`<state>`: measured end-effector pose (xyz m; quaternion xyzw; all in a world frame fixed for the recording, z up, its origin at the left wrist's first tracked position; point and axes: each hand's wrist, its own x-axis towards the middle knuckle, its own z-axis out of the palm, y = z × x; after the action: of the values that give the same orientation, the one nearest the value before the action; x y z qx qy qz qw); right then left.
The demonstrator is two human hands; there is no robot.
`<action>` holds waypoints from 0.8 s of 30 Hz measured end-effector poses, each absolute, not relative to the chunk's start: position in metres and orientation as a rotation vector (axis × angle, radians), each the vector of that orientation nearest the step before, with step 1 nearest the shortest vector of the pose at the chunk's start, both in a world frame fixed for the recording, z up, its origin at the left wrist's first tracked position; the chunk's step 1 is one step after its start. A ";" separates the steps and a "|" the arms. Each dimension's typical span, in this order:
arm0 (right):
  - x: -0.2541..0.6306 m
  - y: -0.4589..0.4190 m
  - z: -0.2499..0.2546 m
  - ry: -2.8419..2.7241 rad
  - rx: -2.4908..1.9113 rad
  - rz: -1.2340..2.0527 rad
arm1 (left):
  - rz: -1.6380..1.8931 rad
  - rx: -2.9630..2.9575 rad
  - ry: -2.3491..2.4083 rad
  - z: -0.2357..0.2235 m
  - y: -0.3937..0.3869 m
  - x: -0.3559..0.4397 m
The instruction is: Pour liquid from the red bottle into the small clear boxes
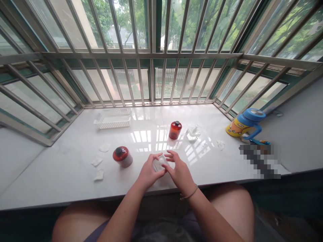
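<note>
A small clear square-sided container (158, 163), probably a bottle, is held just above the table's front part. My left hand (148, 171) wraps its left side, with fingers over the far edge and the thumb along the near edge. From the right, my right hand (178, 169) closes on it with the thumb on its near side and curved fingers behind. The hands partly hide its top. Left of them stands a dark red bottle (122, 157) with a black cap. Beyond them are a second red bottle (175, 130) and a clear pump bottle (193, 133).
A white plastic basket (113, 126) lies at the back left. Crumpled white wipes (99, 175) are scattered on the left, and another wipe (220, 145) on the right. A blue and yellow flask (243, 124) stands at the right wall. Metal bars (151, 55) border the white table (68, 178).
</note>
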<state>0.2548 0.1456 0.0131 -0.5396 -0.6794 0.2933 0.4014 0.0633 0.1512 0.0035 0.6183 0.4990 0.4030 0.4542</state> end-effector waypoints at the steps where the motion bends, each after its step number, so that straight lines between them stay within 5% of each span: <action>1: 0.262 0.146 0.009 -1.675 -1.382 0.741 | 0.988 1.533 1.241 0.004 0.151 0.063; 24: 0.271 0.123 0.003 -1.674 -1.364 0.688 | 0.991 1.496 1.192 -0.001 0.151 0.062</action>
<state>0.2714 0.1230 0.0033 -0.5450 -0.6692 0.2748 0.4239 0.0618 0.1510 -0.0010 0.6115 0.4873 0.4052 0.4737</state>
